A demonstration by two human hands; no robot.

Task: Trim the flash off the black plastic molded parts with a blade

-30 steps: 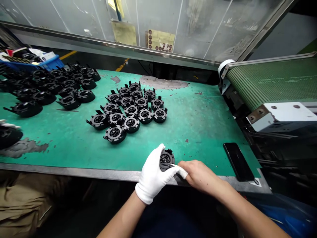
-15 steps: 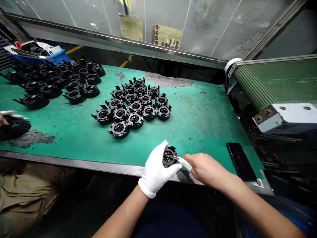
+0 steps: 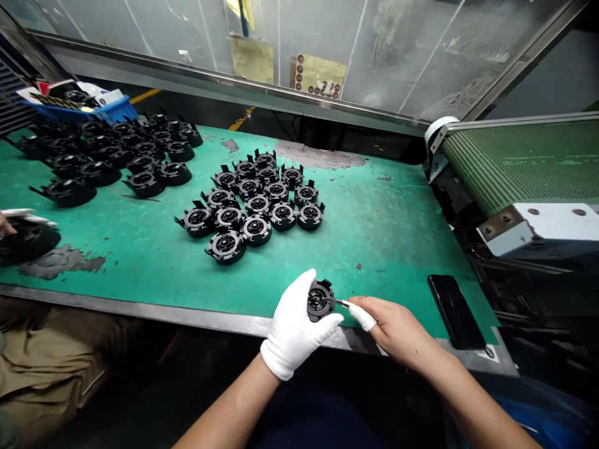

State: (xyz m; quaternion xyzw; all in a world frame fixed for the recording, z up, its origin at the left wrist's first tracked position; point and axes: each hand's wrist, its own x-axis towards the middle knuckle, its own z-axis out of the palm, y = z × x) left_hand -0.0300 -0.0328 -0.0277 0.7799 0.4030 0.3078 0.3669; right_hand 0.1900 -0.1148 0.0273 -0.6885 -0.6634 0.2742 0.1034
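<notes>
In a white glove, my left hand (image 3: 294, 321) is closed around a round black plastic part (image 3: 321, 300) with tabs on its rim, held tilted over the table's front edge. A ring-shaped recess shows on its face. My right hand (image 3: 390, 321), bare apart from a white cover on the thumb, pinches a slim metal tool (image 3: 341, 303), blade-like in shape. The tool's tip is at the right side of the part's rim; whether it touches cannot be made out. Beyond my hands, several similar black parts (image 3: 256, 229) stand grouped on the green table (image 3: 374, 249).
More black parts (image 3: 98, 171) crowd the left, near a blue bin (image 3: 107, 111). A co-worker's gloved hand (image 3: 28, 218) holds a black part at the left edge. On the right lie a phone (image 3: 456, 312) and a green conveyor belt (image 3: 528, 149) with a white bracket (image 3: 547, 227).
The slim tool has moved from the middle of the part's face out to its right rim, my right hand shifting slightly right and down. My left hand keeps its hold.
</notes>
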